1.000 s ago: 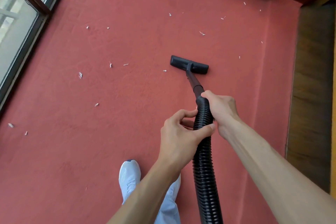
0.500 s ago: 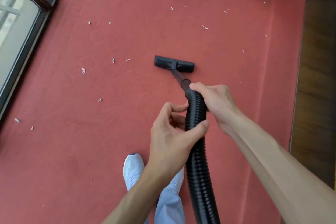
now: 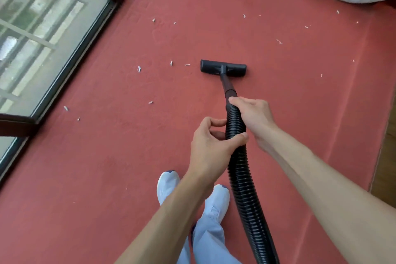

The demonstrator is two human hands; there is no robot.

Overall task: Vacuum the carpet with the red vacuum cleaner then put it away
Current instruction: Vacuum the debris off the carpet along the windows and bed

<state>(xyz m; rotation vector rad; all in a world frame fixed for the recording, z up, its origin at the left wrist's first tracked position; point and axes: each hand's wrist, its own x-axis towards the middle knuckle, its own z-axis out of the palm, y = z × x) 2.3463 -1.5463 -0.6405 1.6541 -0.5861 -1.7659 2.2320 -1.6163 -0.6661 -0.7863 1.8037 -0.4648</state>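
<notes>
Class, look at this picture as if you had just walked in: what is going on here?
A person is vacuuming a red carpet. The right hand grips the black ribbed hose near its front end, and the left hand grips it just behind. The flat black nozzle sits on the carpet ahead of the person's white shoes. Many small pale scraps lie scattered to its left, towards the window, and beyond it, so the job is not finished.
</notes>
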